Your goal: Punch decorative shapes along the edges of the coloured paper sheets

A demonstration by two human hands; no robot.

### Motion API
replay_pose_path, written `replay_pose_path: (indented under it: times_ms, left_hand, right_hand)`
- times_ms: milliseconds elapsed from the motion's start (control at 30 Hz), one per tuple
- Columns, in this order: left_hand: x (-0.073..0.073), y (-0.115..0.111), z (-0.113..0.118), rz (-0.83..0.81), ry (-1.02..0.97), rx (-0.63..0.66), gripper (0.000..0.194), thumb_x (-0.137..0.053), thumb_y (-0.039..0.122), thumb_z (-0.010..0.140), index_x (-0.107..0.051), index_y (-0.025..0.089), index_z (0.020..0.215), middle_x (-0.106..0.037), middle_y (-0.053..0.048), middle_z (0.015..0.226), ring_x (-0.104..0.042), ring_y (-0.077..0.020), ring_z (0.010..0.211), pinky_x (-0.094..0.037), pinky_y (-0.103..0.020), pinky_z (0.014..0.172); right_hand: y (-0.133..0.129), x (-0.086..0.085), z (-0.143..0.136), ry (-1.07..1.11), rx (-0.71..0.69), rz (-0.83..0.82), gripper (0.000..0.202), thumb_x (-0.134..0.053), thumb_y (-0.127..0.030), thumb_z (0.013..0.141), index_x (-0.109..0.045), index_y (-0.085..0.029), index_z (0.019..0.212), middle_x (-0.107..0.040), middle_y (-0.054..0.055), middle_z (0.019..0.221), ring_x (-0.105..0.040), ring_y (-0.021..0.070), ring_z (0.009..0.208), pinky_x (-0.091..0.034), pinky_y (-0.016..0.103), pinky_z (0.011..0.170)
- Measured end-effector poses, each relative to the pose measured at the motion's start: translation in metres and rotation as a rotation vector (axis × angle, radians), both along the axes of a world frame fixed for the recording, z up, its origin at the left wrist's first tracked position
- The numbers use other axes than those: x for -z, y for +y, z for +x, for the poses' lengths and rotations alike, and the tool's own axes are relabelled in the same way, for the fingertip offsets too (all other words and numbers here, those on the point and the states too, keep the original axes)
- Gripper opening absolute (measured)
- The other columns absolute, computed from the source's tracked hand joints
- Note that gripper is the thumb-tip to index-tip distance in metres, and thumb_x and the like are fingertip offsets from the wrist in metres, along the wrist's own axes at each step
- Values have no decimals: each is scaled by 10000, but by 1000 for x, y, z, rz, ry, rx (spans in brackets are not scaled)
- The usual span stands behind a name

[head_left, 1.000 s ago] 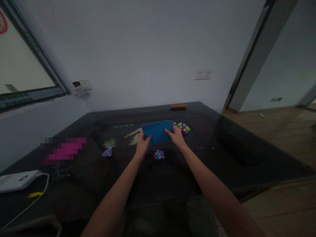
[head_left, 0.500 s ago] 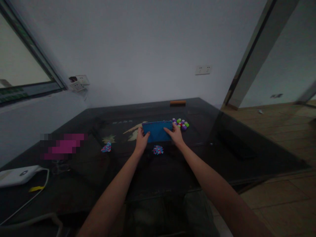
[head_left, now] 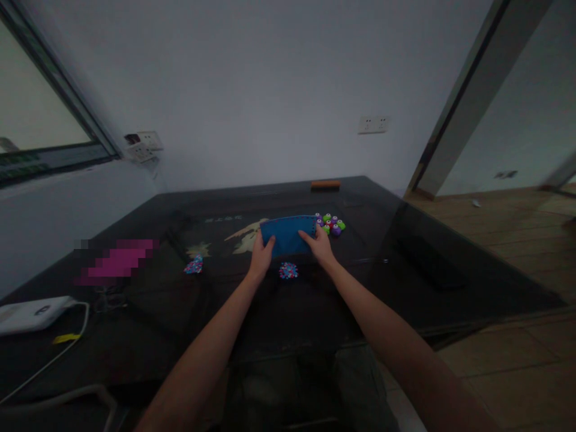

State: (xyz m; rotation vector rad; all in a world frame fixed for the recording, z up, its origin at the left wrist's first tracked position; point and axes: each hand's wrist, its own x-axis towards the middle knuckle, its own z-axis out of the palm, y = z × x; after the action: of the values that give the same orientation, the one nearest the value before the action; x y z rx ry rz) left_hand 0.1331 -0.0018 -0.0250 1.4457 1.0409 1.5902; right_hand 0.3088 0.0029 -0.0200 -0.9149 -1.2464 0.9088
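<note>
Between both hands I hold a blue rectangular sheet [head_left: 288,235] with a row of small dark marks along its top and right edges. It is tilted up and looks slightly bowed. My left hand [head_left: 261,252] is closed on its left end, thumb on the near face. At the right end, my right hand [head_left: 318,245] grips it the same way. Just below the sheet lies a pile of small blue, red and white pieces [head_left: 288,270]. Behind my right hand sits a cluster of purple, green and red balls with eye-like white spots [head_left: 330,224]. What the sheet covers is hidden.
A second pile of small pieces [head_left: 194,264] lies to the left on the black table [head_left: 252,324]. Farther left are a blurred pink item [head_left: 121,261] and a white device with a cable [head_left: 36,315]. An orange-brown bar [head_left: 326,185] lies at the back, a dark flat object [head_left: 429,262] at right.
The sheet's top edge has gone from nearly straight to slightly bowed, and the dark marks along it show more clearly. Both hands keep their hold. The view has shifted slightly.
</note>
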Motion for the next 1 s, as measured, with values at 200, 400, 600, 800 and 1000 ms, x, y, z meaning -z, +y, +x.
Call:
replay_pose_path:
  times_ms: [200,400,600,800,1000]
  left_hand:
    - [3,-1,3,-13,-16,-1,429,-605,367,785,-507,190,1163,-613,-101,1140,-593,-255,1046,-459,-416,923]
    - [-2,-5,4,1,-14,-7,416,-608,405,789,-526,194,1138,-633,-93,1116,-603,-253,1028,-464,-409,921]
    - [6,0,3,-7,8,-18,423,-620,390,785,-528,182,1141,-642,-93,1094,-613,-255,1008,-467,-421,918]
    - [14,7,2,3,33,-24,433,-594,371,806,-501,176,1181,-617,-104,1141,-597,-252,1046,-460,-405,930]
    - [12,7,1,7,78,-51,442,-591,346,806,-494,168,1198,-624,-110,1134,-610,-247,1024,-458,-397,929]
  right_hand:
    - [0,4,-1,13,-34,-19,442,-687,-449,659,-565,-214,1013,-673,52,997,-639,233,906,-522,382,817]
    - [0,5,0,-9,-65,-46,325,-680,-477,670,-622,-208,844,-689,35,820,-648,225,743,-542,375,717]
    - [0,8,1,-24,-87,-55,320,-682,-472,671,-641,-188,813,-692,39,796,-641,212,710,-530,357,697]
    - [2,10,0,-19,-94,-66,346,-675,-486,662,-650,-167,792,-704,48,792,-641,206,704,-524,340,694]
    - [2,10,1,-14,-97,-69,327,-686,-461,657,-669,-170,804,-712,50,813,-649,209,714,-526,345,709]
